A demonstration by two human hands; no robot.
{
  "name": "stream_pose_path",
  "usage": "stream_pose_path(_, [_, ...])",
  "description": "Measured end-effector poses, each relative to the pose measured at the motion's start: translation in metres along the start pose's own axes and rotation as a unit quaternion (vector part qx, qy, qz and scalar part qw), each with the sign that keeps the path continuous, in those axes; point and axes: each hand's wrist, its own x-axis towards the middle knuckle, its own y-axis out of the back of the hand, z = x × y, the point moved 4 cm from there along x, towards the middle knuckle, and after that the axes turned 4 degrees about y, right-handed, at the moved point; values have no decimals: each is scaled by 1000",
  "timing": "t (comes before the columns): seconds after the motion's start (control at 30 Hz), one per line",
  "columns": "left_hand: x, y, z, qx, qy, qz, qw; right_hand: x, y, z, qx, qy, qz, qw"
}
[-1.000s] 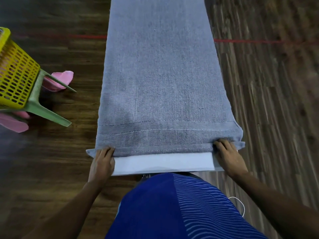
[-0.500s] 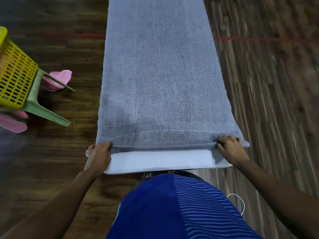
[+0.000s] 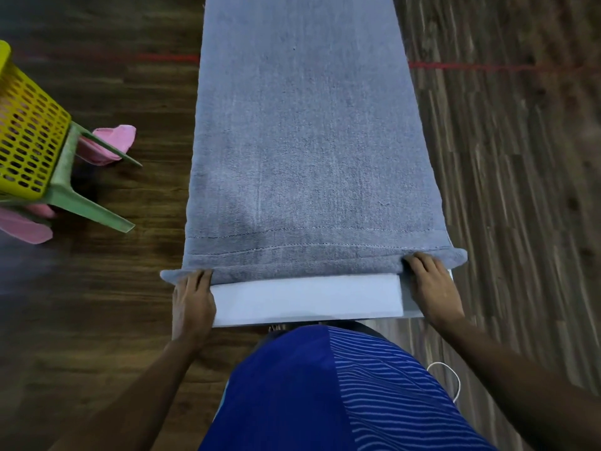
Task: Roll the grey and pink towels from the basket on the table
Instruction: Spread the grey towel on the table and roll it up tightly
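Towel-rolling is barely under way: you have the grey towel point(image 3: 305, 135) spread lengthwise along the narrow white table point(image 3: 305, 299), and only its near hem is turned over into a first slim roll. Your left hand point(image 3: 192, 299) and right hand point(image 3: 434, 288) sit well apart, one at each end of that roll, fingers curled down on the cloth and pressing it rather than closed around it. Nearly the whole length of towel lies flat ahead, so most of the rolling remains, by the look of it. The pink towel point(image 3: 109, 146) is not yet started; it hangs from the yellow basket point(image 3: 29, 131) on a green stool point(image 3: 81, 196) to your left. The roll's ends overhang both long table edges, and a bare strip of tabletop lies between the roll and your body. Ahead, the run is unobstructed.
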Motion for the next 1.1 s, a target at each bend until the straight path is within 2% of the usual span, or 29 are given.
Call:
stream_pose_path(0.13, [16,8,-6,-19,2,-13,1000,5,2,4,51,-23,-5,998])
stream_pose_path(0.27, [18,14,-5,22,-55,-20,998,-1,5,9,84,-60,-29,994])
stream_pose_path(0.4, [16,21,-5,65,-84,-25,994,4,5,21,51,-66,-78,993])
stream_pose_path(0.5, [30,21,-1,63,-65,-28,995,21,4,26,25,-80,-124,989])
stream_pose_path(0.53, [36,21,0,57,-48,-18,997,27,6,26,16,-96,-107,989])
stream_pose_path(0.63, [45,28,6,9,40,39,998,36,20,23,-76,-141,9,987])
stream_pose_path(0.7, [40,27,15,-25,37,62,997,35,21,17,-76,-120,47,989])
stream_pose_path(0.83, [15,4,28,-43,-76,22,996,22,-6,0,-25,16,-13,999])
stream_pose_path(0.93, [14,-5,26,-35,-80,20,996,20,-16,1,-5,15,-37,999])
stream_pose_path(1.1, [27,3,30,-54,-47,6,997,28,-8,0,17,-16,-10,1000])
